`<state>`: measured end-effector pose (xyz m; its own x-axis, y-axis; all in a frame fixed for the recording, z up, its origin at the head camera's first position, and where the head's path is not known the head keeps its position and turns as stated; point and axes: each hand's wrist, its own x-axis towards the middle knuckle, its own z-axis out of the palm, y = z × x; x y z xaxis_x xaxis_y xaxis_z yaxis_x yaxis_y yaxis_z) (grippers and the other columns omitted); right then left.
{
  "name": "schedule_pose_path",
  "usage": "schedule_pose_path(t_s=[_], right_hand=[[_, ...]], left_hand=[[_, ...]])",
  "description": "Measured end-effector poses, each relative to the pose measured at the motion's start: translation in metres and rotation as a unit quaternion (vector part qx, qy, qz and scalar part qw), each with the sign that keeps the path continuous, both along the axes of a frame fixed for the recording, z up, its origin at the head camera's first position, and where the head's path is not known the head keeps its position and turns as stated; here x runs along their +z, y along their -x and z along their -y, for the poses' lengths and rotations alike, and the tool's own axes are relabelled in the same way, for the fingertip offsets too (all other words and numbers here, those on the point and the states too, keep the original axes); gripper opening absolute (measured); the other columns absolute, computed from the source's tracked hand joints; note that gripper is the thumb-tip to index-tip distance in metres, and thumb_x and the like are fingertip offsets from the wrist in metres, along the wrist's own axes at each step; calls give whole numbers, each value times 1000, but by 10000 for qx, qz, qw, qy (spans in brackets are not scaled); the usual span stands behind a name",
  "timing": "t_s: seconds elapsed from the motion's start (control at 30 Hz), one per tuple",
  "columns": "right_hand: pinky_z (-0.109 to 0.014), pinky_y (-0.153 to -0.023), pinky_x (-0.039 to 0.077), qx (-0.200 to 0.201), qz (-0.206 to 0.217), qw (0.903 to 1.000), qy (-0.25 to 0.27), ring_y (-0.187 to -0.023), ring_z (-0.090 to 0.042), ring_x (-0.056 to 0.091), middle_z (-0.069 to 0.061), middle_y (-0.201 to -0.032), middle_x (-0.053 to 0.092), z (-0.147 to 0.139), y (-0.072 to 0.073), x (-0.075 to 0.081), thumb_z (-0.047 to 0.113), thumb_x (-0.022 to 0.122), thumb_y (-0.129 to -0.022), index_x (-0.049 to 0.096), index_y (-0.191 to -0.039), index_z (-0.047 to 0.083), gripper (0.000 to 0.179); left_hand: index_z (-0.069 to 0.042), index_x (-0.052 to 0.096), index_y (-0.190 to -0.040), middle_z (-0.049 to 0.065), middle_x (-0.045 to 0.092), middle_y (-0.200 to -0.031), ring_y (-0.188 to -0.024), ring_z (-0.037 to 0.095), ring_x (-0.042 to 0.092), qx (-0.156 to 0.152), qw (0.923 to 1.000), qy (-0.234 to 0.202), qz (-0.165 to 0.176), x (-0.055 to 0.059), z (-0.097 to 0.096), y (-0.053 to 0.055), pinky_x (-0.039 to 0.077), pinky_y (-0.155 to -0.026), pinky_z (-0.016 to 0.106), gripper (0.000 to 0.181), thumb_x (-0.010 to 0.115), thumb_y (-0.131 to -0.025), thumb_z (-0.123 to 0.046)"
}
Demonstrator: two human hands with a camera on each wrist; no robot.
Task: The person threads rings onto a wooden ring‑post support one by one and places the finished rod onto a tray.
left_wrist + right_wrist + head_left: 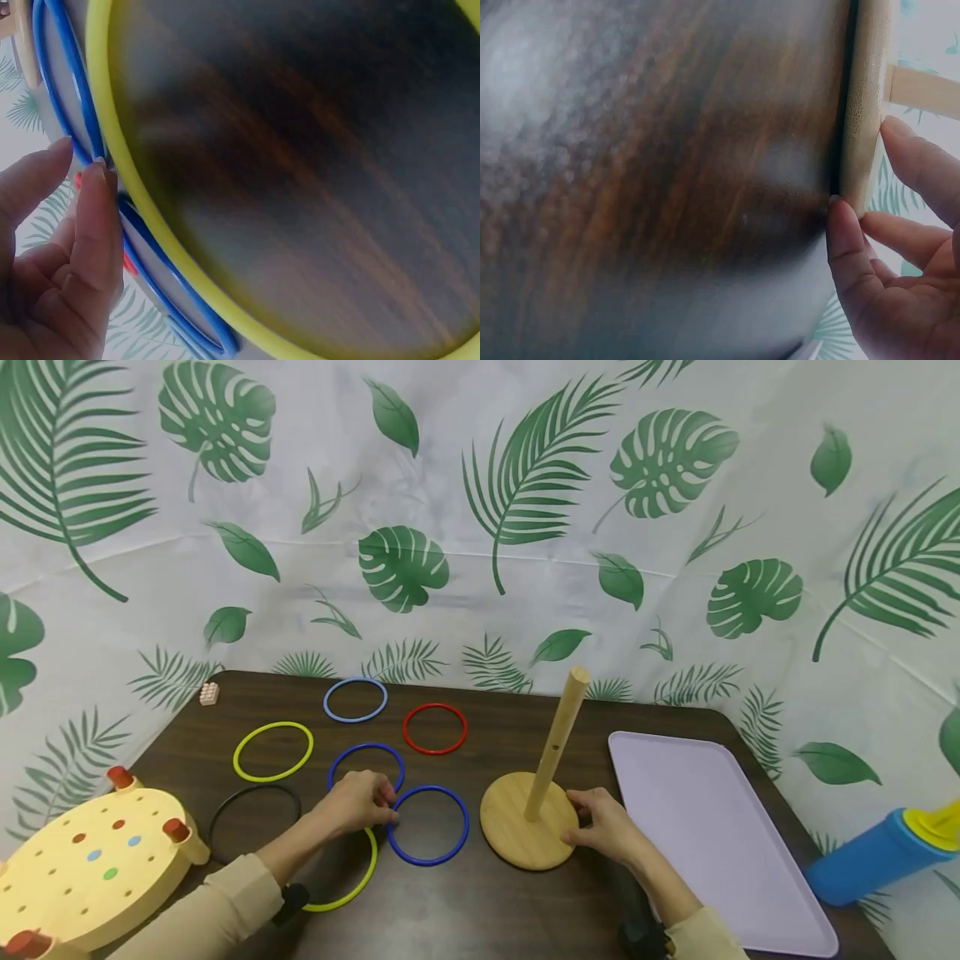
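My left hand (362, 802) has its thumb and fingertips at the left edge of a dark blue ring (428, 862), pinching it where it lies flat. The left wrist view shows the same thumb and index fingertip (96, 184) on that ring's rim. On the right, my right hand (606, 828) holds the edge of a wooden peg stand's round base (510, 839). Its upright post (561, 727) leans in the head view. In the right wrist view, thumb and fingers grip the rim of the base (864, 135). A yellow-green ring (348, 897) lies under the left wrist, partly hidden.
Other rings lie left and behind: dark blue (367, 746), red (435, 752), light blue (356, 720), yellow-green (273, 777) and black (255, 789). A cream pegged board (45, 852) stands left, a lilac tray (720, 827) right, with a blue cylinder (873, 860) beyond. A pink block (209, 694) sits far left.
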<state>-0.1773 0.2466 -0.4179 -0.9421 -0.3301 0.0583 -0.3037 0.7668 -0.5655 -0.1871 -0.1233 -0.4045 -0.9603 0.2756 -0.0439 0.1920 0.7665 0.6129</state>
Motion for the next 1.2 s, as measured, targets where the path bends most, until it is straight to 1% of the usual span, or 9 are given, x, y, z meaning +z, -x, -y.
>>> schedule_pose_path(t_s=[0.23, 0.3, 0.4, 0.57, 0.73, 0.87, 1.07, 1.2], right_hand=[[-41, -78, 51, -153, 101, 9998, 82, -90, -30, 59, -24, -106, 55, 0, -1, 0, 7, 81, -69, 55, -120, -15, 61], [-42, -78, 51, -202, 142, 9997, 88, -91, -30, 58, -23, -106, 55, 1, -1, 0, 7, 81, -69, 54, -120, -15, 62], [-42, -78, 51, -274, 205, 9994, 101, -91, -30, 59, -23, -107, 55, 1, -2, -1, 8, 81, -69, 54, -121, -14, 62], [-43, -79, 51, -325, 259, 9991, 124, -92, -31, 59, -22, -107, 55, 1, -3, -2, 8, 81, -70, 54, -122, -13, 62], [-42, -78, 50, -225, 151, 9996, 86, -91, -30, 59, -22, -105, 56, 0, -3, -2, 8, 81, -70, 55, -121, -13, 61], [-39, -77, 50, -82, 56, 9999, 58, -90, -30, 58, -22, -105, 56, -1, -2, -1, 8, 81, -70, 55, -120, -14, 60], [-36, -74, 51, 146, 50, 9998, 90, -91, -31, 58, -24, -106, 55, -3, -2, -1, 8, 80, -71, 53, -121, -16, 61], [-33, -71, 53, 244, 62, 9995, 197, -91, -33, 58, -26, -105, 54, -4, -2, -2, 6, 79, -71, 52, -121, -18, 62]], left_hand=[[-6, 64, -77, -3, 61, -66, -62, 10, 55, 18, 9997, 239, -71, -2, -4, -1, 46, -58, 27, 18, 80, -70, -8], [-6, 63, -77, -3, 61, -66, -62, 10, 55, 5, 9994, 314, -166, -3, -6, 0, 46, -58, 27, 17, 79, -70, -7], [-7, 63, -75, -4, 60, -64, -60, 10, 54, 70, 9987, 441, -228, -5, -9, 1, 46, -56, 27, 15, 78, -70, -6], [-8, 63, -73, -5, 58, -62, -57, 11, 53, 88, 9969, 684, -381, -6, -14, 1, 44, -52, 27, 15, 78, -70, -8], [-11, 61, -68, -5, 55, -61, -56, 12, 50, 85, 9944, 887, -574, -8, -17, 2, 42, -51, 28, 14, 74, -68, -5], [-13, 59, -63, -5, 54, -60, -55, 13, 48, 81, 9934, 954, -634, -10, -18, 3, 40, -50, 28, 14, 71, -65, -5], [-13, 59, -63, -5, 54, -60, -55, 13, 48, 69, 9928, 983, -677, -12, -20, 2, 40, -49, 29, 14, 71, -65, -6], [-13, 59, -64, -4, 55, -61, -55, 13, 49, -7, 9926, 972, -729, -11, -20, 2, 41, -50, 29, 13, 70, -65, -5]])
